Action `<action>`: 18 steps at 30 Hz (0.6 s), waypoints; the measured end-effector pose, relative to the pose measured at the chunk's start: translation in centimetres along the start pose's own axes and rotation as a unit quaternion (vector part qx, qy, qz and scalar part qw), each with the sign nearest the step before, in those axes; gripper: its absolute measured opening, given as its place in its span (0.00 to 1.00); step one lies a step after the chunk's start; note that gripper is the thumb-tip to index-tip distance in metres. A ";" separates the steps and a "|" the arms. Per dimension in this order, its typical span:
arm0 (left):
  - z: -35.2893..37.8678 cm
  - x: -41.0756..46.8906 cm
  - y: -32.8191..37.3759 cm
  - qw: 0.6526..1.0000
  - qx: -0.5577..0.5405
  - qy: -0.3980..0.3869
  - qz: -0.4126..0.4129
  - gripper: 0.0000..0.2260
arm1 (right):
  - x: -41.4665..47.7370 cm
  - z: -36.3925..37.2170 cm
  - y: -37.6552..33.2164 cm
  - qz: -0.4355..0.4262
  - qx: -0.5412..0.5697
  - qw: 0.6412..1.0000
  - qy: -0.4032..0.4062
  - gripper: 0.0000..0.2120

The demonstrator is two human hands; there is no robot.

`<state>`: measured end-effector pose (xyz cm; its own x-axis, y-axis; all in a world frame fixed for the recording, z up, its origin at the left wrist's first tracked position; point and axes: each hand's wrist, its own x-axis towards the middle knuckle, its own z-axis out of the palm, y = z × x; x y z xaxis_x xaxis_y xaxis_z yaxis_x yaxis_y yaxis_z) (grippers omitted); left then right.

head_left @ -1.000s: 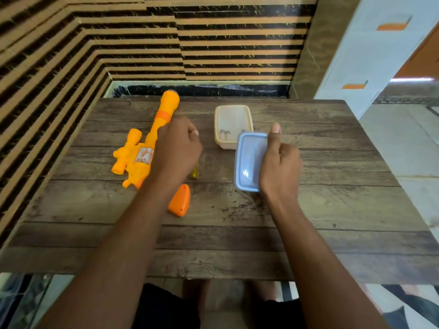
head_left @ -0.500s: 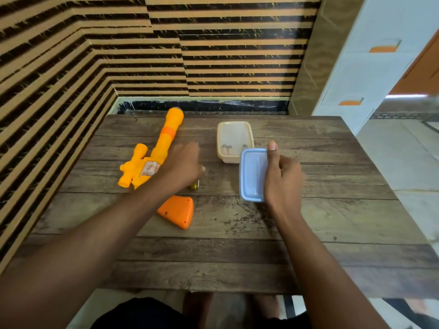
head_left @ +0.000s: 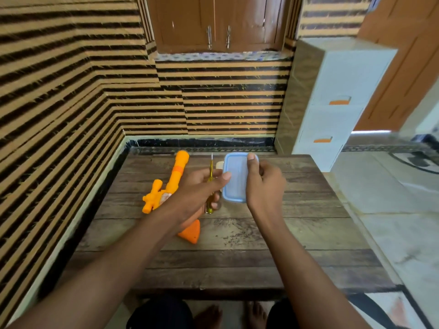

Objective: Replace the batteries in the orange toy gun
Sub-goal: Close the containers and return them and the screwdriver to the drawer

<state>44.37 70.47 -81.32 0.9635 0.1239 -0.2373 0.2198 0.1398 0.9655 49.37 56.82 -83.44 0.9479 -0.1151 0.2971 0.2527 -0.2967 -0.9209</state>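
Observation:
The orange toy gun (head_left: 177, 173) lies on the wooden table (head_left: 261, 233), barrel pointing to the far wall, its grip end (head_left: 191, 232) poking out below my left forearm. My left hand (head_left: 200, 191) holds a yellow-handled screwdriver (head_left: 210, 186) upright above the gun, tip up. My right hand (head_left: 263, 184) grips a pale blue lid (head_left: 235, 179) by its right edge, thumb on top. The lid hides nearly all of the cream container (head_left: 219, 165) behind it; only a corner shows. No batteries are visible.
Striped walls close in the table on the left and behind. A white drawer unit (head_left: 332, 110) stands at the far right, with tiled floor beside the table's right edge. My bare feet (head_left: 209, 315) show under the near edge.
My left hand has lifted the screwdriver off the table and holds it upright. My right hand has carried the blue lid farther over the cream container. The camera has tilted up.

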 end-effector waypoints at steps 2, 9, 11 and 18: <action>0.4 -0.4 0.1 1.000 -0.002 -0.001 0.011 0.13 | -0.2 -0.6 -0.7 -0.011 -0.004 1.000 -0.005 0.24; -1.3 3.9 -1.6 1.000 -0.014 0.003 0.000 0.09 | 2.1 1.2 3.7 0.015 0.036 0.998 -0.042 0.28; -2.6 6.6 -1.8 1.000 -0.004 0.012 -0.003 0.06 | 4.2 1.9 6.7 0.011 -0.023 0.999 -0.043 0.27; -6.2 16.5 -2.0 0.999 0.013 -0.008 -0.048 0.15 | 10.8 6.6 15.2 0.131 -0.237 0.944 -0.187 0.22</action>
<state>58.84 78.33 -87.82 0.9398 0.0959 -0.3279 0.3155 0.1247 0.9407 64.68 57.30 -95.89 0.9903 0.0735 -0.1177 -0.0317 -0.7059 -0.7076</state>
